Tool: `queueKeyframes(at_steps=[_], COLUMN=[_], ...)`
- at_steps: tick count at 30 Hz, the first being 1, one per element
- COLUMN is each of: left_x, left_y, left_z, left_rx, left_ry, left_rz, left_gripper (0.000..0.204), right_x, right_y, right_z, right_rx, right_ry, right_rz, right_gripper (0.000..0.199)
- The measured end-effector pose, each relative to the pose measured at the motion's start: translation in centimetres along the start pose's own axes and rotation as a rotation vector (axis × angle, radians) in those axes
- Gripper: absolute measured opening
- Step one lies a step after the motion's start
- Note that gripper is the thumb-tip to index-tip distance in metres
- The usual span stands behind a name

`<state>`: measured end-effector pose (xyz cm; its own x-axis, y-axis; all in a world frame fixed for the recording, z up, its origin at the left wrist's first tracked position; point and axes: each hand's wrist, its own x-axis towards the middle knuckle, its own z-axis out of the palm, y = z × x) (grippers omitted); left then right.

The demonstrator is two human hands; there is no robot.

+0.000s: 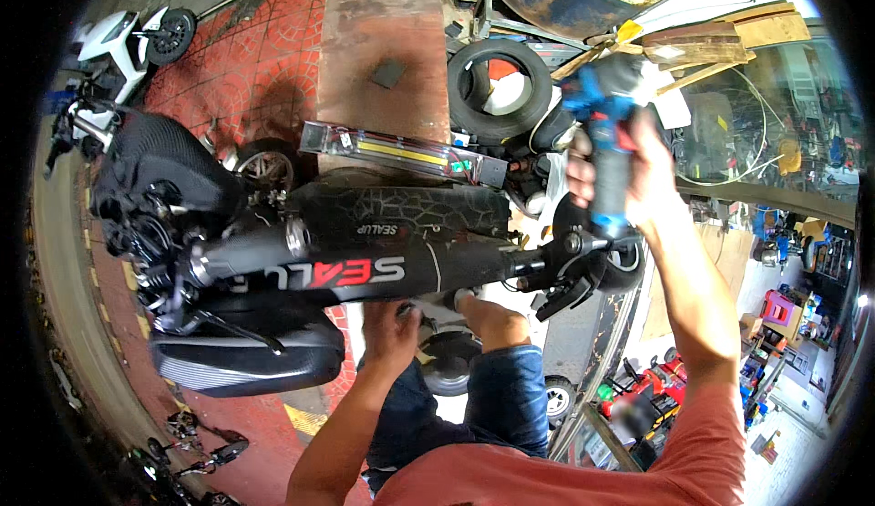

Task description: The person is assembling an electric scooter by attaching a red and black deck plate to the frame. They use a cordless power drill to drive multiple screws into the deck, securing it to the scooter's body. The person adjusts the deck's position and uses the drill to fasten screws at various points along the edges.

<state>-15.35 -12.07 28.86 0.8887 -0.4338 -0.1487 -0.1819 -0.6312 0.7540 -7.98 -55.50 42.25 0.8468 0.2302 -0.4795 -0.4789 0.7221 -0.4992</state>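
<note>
A black electric scooter [465, 260] lies folded across in front of me, its long stem bearing pale and red lettering. Raised to the right, above the scooter's wheel end, my right hand [649, 173] is closed round the grip of a blue and black cordless drill [609, 132]. The drill's head is blurred by motion. My left hand [392, 335] is low, just on my side of the stem, with its fingers curled in. Something small and dark shows at its fingertips, too little to name. Near it, between my legs, is a black round wheel-like part [449, 363].
A long narrow tray [392, 152] with a yellow strip lies beyond the scooter, by a brown board [383, 59]. A loose tyre [499, 87] and wood scraps [702, 46] are at the back right. Scooter seats [246, 356] stand left; a cluttered workshop [775, 324] opens right.
</note>
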Motion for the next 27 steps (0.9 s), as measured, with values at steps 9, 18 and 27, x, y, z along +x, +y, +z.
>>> queueKeyframes(at_steps=[9, 18, 27], left_x=[5.0, 12.9, 13.8], left_y=[-10.6, -13.4, -13.1], left_z=[-0.7, 5.5, 5.8], left_rx=[0.395, 0.534, 0.521], left_ry=[0.199, 0.250, 0.265], left_rz=[-0.023, -0.566, -0.499], left_gripper=[0.046, 0.077, 0.080], right_x=[25.2, 41.2, 44.3], right_y=[3.3, 11.8, 8.9], right_z=[-10.6, -13.9, -14.8], right_rx=[-0.332, -0.459, -0.897], right_ry=[0.237, 0.053, -0.093], right_rz=[0.215, 0.477, 0.479], right_gripper=[0.058, 0.070, 0.072])
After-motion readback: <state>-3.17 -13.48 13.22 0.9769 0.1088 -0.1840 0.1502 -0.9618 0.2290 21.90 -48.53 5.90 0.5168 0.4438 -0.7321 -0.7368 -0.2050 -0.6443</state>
